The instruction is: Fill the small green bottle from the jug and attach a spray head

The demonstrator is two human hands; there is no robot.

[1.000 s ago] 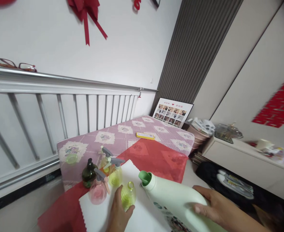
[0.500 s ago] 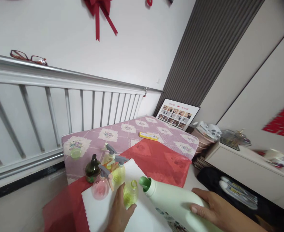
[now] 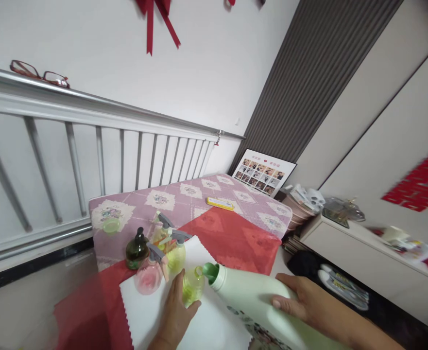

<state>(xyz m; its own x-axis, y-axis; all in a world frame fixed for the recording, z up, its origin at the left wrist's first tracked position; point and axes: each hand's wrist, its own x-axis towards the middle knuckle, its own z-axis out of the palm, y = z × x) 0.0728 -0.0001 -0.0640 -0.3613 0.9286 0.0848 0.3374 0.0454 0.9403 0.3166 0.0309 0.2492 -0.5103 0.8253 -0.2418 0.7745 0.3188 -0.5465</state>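
Observation:
My left hand (image 3: 177, 306) is curved round a small see-through yellow bottle (image 3: 193, 287), which stands with its neck uncovered on a white scalloped-edge sheet (image 3: 214, 321). In my right hand (image 3: 294, 296) is a large pale green jug (image 3: 246, 291), tipped far over to the left. Its green spout (image 3: 211, 272) is right beside the small bottle's mouth; I cannot see whether liquid is flowing. Left of my left hand are a pink spray bottle (image 3: 148, 278), a yellow spray bottle (image 3: 176, 256), another spray bottle (image 3: 162, 233) and a dark green pump bottle (image 3: 137, 250).
A red cloth (image 3: 231, 238) partly covers the flowered pink tablecloth (image 3: 177, 192). On the tablecloth are a yellow-edged box (image 3: 220, 203) and a pale green lid-like disc (image 3: 111, 225). A white radiator (image 3: 129, 155) runs behind; a photo board (image 3: 263, 172) stands at the far end.
The tilted jug has come closer to the small yellow bottle, its spout now beside the mouth. My left hand keeps its place round the bottle. The whole view has shifted slightly.

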